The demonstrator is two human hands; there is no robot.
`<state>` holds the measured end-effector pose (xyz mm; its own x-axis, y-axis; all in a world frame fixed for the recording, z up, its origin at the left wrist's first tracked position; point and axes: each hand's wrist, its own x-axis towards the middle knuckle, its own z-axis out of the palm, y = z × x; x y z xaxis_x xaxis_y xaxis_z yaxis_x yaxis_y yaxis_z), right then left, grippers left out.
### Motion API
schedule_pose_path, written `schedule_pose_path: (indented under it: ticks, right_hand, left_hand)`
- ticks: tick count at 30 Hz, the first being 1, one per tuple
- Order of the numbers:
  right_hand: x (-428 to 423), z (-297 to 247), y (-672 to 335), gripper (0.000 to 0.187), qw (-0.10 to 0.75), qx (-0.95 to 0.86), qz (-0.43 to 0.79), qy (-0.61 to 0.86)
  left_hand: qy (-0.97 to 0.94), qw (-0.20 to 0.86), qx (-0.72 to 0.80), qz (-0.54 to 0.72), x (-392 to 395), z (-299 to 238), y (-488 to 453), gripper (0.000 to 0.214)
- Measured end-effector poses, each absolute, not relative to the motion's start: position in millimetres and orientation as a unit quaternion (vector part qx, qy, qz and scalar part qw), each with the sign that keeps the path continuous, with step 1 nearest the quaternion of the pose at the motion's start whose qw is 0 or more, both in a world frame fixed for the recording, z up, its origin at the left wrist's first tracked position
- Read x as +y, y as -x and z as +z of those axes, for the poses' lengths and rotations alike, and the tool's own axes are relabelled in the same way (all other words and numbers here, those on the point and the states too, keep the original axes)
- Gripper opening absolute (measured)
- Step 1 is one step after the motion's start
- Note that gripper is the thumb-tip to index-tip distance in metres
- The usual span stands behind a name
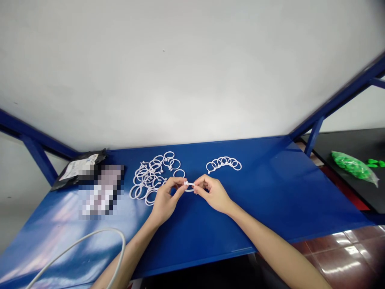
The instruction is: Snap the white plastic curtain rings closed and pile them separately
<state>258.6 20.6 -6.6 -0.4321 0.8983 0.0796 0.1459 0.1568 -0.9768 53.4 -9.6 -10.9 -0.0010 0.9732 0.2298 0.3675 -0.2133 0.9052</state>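
Both my hands meet over the middle of a blue table. My left hand and my right hand each pinch one side of a single white plastic ring, held just above the tabletop. A loose pile of several white rings lies right behind my left hand. A tidy curved row of several linked white rings lies behind my right hand.
A black packet with a white label lies at the far left, next to a blurred patch. A white cable loops over the near left corner. A bag of green parts rests on a black table at right. A white wall stands behind.
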Motion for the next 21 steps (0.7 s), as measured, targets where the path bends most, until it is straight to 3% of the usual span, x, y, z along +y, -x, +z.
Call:
schedule_pose_path:
  ticks: [14,21]
  right_hand:
    - [13.4,-5.6,-259.4,0.018,0.313,-0.790,0.381,0.363]
    - [9.9,-3.1,-260.0,0.024,0.326,-0.825,0.302,0.349]
  left_hand:
    - [-0.700,0.311,0.445,0.463,-9.9,-12.7,-51.2,0.018]
    - [-0.633,0.353,0.526,0.445,-16.8,-12.3,-57.9,0.013]
